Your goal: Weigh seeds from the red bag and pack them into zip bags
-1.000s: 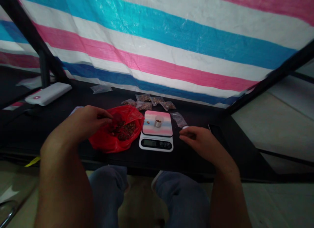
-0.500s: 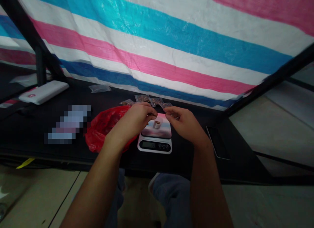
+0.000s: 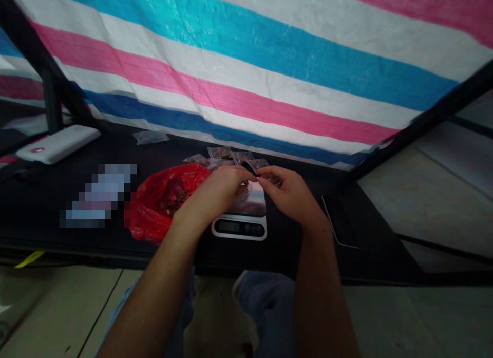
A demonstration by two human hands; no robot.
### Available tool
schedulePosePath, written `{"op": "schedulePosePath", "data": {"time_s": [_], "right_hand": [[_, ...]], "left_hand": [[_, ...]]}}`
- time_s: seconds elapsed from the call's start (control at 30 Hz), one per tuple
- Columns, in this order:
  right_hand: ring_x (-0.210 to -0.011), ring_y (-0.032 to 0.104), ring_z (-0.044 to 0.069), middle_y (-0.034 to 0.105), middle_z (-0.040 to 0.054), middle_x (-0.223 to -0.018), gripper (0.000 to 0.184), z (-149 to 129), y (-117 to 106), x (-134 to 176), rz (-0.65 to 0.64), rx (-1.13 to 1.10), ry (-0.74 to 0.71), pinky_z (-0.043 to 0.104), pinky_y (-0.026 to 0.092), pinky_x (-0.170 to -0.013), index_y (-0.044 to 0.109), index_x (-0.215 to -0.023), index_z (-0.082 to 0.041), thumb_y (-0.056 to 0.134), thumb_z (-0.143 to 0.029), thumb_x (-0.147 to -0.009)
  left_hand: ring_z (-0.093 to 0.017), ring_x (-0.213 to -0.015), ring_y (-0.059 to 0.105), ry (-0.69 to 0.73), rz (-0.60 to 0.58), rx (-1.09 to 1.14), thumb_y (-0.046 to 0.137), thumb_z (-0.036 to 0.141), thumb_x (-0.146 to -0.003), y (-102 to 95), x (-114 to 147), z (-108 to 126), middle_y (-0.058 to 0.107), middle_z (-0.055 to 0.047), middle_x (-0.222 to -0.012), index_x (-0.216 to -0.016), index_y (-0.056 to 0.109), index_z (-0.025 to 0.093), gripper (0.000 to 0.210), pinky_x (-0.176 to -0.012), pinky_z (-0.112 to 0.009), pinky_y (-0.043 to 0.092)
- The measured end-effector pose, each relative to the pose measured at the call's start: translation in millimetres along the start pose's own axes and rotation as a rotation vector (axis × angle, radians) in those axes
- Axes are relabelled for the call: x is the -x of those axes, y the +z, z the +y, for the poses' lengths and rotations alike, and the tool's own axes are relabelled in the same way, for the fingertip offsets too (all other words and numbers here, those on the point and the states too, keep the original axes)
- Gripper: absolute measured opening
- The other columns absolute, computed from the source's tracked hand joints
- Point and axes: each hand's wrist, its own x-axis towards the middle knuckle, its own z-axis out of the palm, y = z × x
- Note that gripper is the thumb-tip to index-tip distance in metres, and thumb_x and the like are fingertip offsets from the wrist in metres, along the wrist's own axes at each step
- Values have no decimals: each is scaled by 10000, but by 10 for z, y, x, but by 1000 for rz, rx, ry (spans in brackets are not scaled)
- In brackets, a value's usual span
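A white kitchen scale (image 3: pixel 239 229) with a shiny weighing plate and a small display sits in front of me. My left hand (image 3: pixel 227 184) hangs over the plate's left side, fingers drawn together. Small brown bits (image 3: pixel 245 184) show by its fingertips, above the spot where a small cup of brown pieces stood, now mostly covered. My right hand (image 3: pixel 284 189) is curled at the plate's right edge, thumb and fingers pinched, with something pale and shiny under the fingers that I cannot identify. The fingertips of both hands nearly meet. Left of the scale lies an open red plastic bag (image 3: pixel 148 209) with brown dried pieces inside.
Several small clear bags of brown pieces (image 3: pixel 220 152) lie behind the scale. A flat clear bag (image 3: pixel 150 137), a white power bank (image 3: pixel 59 144) and a blurred-out item (image 3: pixel 102 193) are leftward; a phone (image 3: pixel 339 222) lies right. Striped sheeting (image 3: pixel 231 75) hangs behind.
My left hand has shifted slightly right over the cup, hiding most of it, and its fingertips have come closer to my right hand. More of the red bag's contents shows.
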Motion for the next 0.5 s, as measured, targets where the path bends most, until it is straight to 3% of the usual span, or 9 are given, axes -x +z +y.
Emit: {"op": "schedulePosePath", "data": {"time_s": [0.5], "right_hand": [[-899,736,207,814,74,-1011,223,-29,28,11,5,-2,-13,303,533,-765,778,-1091,-161,614,-217,-950]], "left_hand": [[-234,-954,763,-50,19,16,625,213,-960,-6,8,40,830,-78,-1030,-1113,820,208,247,-896,-326,553]]}}
